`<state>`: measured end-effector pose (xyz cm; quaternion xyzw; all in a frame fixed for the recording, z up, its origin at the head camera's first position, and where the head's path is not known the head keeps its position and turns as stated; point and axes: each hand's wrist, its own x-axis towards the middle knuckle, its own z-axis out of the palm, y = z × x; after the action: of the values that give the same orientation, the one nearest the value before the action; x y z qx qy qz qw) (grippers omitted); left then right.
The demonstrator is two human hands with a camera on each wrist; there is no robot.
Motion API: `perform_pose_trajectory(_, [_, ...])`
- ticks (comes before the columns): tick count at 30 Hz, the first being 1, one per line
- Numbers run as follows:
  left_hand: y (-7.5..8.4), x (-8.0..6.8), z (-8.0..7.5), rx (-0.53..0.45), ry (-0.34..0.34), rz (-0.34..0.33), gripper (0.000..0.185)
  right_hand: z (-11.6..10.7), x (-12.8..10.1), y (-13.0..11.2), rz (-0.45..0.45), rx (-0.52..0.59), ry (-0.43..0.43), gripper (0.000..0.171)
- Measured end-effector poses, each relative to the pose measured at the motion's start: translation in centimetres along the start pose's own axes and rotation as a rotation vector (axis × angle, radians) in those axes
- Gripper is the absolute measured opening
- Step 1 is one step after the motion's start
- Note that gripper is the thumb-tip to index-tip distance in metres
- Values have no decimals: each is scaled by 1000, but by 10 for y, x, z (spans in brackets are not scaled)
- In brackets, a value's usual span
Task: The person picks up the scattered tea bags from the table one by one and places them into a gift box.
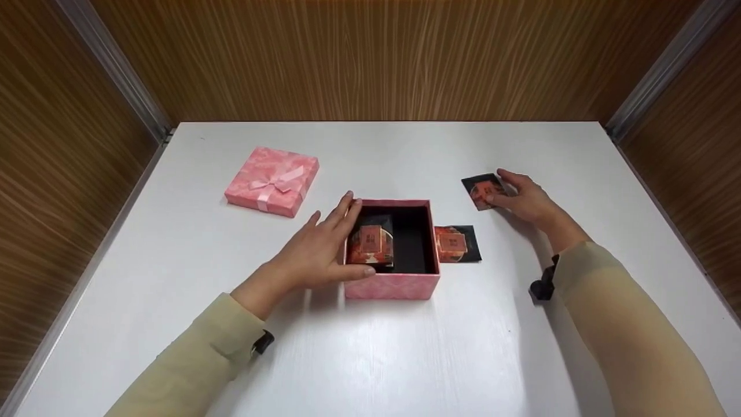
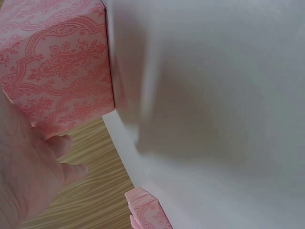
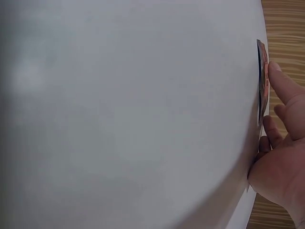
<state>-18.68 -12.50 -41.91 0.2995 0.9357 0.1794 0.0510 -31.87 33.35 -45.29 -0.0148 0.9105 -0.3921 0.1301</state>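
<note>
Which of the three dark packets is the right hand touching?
The far-right packet, lying apart on the table, under the right hand; one packet sits inside the open pink box, another lies beside it.

A: Bystanders?
B: White table [image 1: 405,347], wood-grain walls [image 1: 376,58] on three sides, metal strips [image 1: 116,69] in both back corners.
A: Anything loose?
B: Pink lid [image 1: 272,180] with a bow, flat, back left, well apart from the rest. One dark packet [image 1: 457,244] flat on the table, just right of centre.
</note>
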Motion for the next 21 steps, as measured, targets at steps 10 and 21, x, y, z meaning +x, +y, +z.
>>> perform_pose_trajectory(10, [1,-1,-1,4,10,4,123,0,0,1,-43,-29,10,91])
perform_pose_trajectory(21, [1,-1,0,1,6,0,123,0,-2,3,-30,-19,2,86])
